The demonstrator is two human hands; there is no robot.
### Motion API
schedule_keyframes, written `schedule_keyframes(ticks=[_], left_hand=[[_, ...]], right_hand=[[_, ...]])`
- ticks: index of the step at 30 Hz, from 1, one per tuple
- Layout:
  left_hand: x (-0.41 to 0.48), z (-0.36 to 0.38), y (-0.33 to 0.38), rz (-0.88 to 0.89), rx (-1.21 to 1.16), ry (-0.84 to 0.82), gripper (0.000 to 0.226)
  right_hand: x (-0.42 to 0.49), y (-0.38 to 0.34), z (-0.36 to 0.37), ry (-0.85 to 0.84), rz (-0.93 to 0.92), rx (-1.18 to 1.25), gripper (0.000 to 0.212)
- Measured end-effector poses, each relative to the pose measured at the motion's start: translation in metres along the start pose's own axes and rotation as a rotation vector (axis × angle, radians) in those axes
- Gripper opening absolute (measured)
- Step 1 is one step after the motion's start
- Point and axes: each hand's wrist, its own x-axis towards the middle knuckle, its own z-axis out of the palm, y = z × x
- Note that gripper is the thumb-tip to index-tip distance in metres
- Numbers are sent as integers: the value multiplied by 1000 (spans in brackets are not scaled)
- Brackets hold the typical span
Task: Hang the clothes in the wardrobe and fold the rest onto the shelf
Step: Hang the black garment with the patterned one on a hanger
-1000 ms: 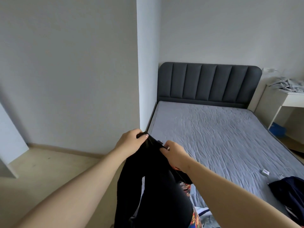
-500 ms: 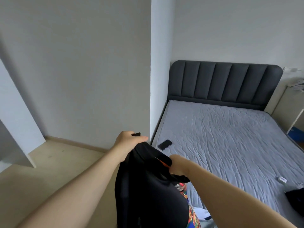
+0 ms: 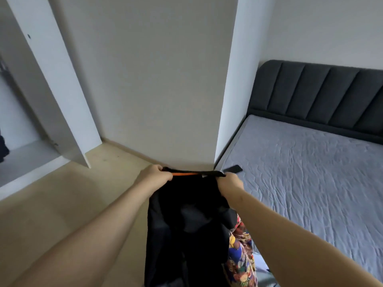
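- We are gripping the black garment by its top edge (orange trim showing), left hand and right hand each curling fingers around it; it is hanging at six o'clock.
- The wardrobe is standing at nine o'clock, a phone lying on the mattress at twelve o'clock of our right hand.

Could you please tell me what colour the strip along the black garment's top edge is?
The strip on the black garment is orange; the head view shows it.

Grey walls, beige floor, bed with dark padded headboard.
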Motion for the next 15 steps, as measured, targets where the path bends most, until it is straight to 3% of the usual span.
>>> schedule_keyframes(ticks=[3, 7, 15], left_hand=[[-11, -8, -23, -95, -334, 196, 17], [-30, -32, -45, -172, -569, 398, 22], [-58, -114, -83, -197, -728, 634, 15]], right_hand=[[-12, -22, 24, -82, -59, 163, 21], [-34, -57, 58, -215, -117, 320, 18], [-85, -125, 111, -421, -240, 422, 16]])
